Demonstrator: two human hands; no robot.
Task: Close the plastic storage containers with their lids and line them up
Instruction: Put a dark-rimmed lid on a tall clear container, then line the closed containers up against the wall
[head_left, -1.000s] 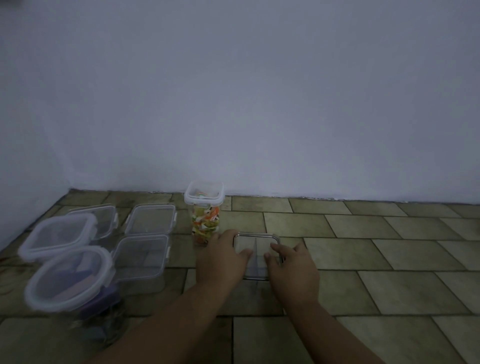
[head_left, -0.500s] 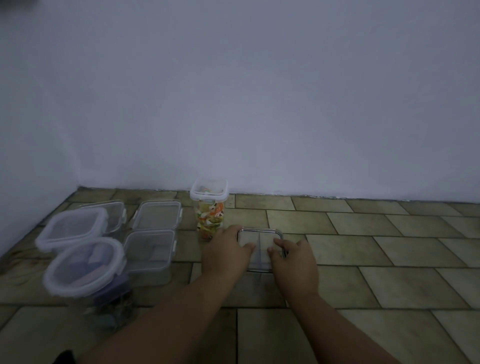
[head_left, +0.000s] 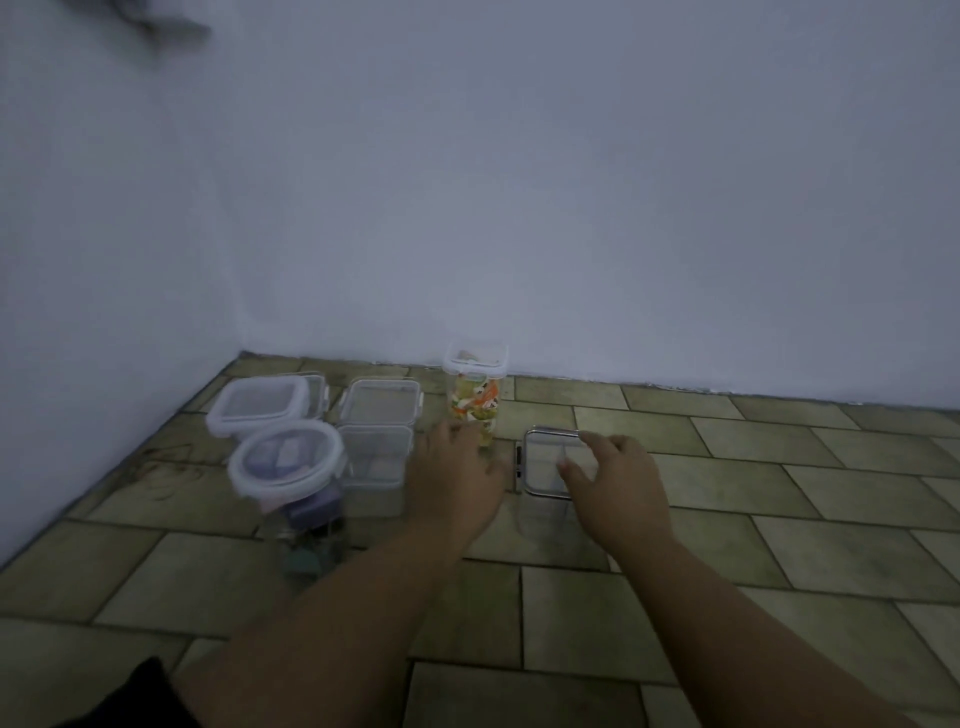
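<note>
Standing on tiles: six containers (head_left: 545, 462), right hand (head_left: 618, 483) fingers spread on one, left hand (head_left: 457, 480) fingers loose.

Both bare forearms reach forward from the bottom edge, converging toward the clear box (head_left: 545, 462). The left hand (head_left: 457, 480) sits palm down just left of the box, fingers loosely spread and pointing ahead, its thumb toward the box's left side; whether it touches cannot be told. The right hand (head_left: 615, 486) lies over the box's right half, palm down, fingers curled and parted, the forefinger arched along the far rim and the thumb resting on the lid. Neither hand is closed around anything. The wrists are straight, and the left arm crosses in at a slant.
</note>
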